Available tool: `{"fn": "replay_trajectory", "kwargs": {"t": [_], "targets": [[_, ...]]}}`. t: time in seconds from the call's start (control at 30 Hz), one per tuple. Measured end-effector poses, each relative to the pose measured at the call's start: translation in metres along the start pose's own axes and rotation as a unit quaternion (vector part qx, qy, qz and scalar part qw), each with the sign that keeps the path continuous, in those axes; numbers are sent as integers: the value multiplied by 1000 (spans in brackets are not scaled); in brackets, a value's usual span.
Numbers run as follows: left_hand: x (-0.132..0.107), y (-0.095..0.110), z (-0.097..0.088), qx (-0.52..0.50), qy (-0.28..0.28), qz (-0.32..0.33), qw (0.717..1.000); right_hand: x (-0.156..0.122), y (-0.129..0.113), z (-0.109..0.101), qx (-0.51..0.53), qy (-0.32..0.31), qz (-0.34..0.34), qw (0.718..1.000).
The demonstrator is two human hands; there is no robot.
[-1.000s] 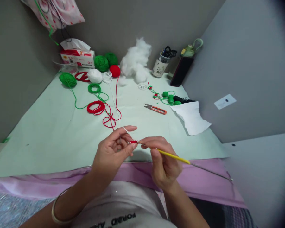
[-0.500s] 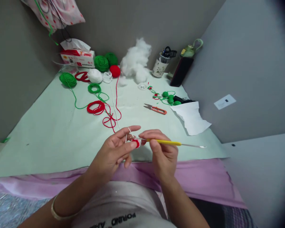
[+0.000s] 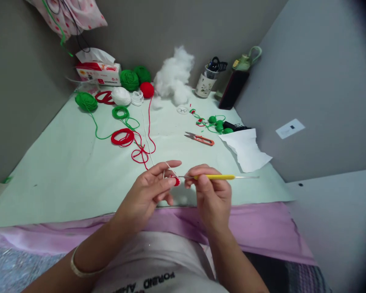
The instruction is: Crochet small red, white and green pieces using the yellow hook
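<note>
My left hand (image 3: 148, 191) pinches a small red crochet piece (image 3: 177, 181) between thumb and fingers, with white yarn (image 3: 166, 167) looped over the raised forefinger. My right hand (image 3: 210, 194) grips a yellow-handled crochet hook (image 3: 215, 177), held almost level, its metal tip pointing left into the red piece. Both hands hover over the near edge of the pale green table (image 3: 64, 171). White and red strands run from the hands back toward the yarn at the rear.
Red yarn coil (image 3: 122, 137), green yarn balls (image 3: 129, 79), a red ball (image 3: 147, 90), white ball (image 3: 121, 96), stuffing (image 3: 173, 77), tissue box (image 3: 98, 72), orange snips (image 3: 200, 139), white paper (image 3: 245, 149), cup of tools (image 3: 206, 83), small green pieces (image 3: 218, 125). Grey walls enclose the table.
The hook swung from slanting down to the right up to nearly level. The left forefinger rose with the white yarn over it, and both hands shifted slightly up.
</note>
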State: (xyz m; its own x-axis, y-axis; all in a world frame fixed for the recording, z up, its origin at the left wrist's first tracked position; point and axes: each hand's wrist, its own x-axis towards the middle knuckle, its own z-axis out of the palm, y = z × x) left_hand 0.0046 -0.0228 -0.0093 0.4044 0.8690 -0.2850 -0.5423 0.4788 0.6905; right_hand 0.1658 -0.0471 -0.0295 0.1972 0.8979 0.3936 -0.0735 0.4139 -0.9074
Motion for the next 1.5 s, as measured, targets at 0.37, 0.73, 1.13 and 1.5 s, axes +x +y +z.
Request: {"fn": "replay_trajectory", "kwargs": {"t": [0.37,0.73,1.13,1.5], "targets": [[-5,-1,-3,90,19,37,995,-3,-5,-2,67,-8,80,995],[-6,-2,-3,42,3,-11,999,-17,-6,-7,-369,-116,-252,887],[-6,-5,1,85,9,29,996,-6,-1,3,-75,-20,-31,997],[-1,0,-1,-33,11,-47,998,-3,1,-5,-80,39,-41,995]]}}
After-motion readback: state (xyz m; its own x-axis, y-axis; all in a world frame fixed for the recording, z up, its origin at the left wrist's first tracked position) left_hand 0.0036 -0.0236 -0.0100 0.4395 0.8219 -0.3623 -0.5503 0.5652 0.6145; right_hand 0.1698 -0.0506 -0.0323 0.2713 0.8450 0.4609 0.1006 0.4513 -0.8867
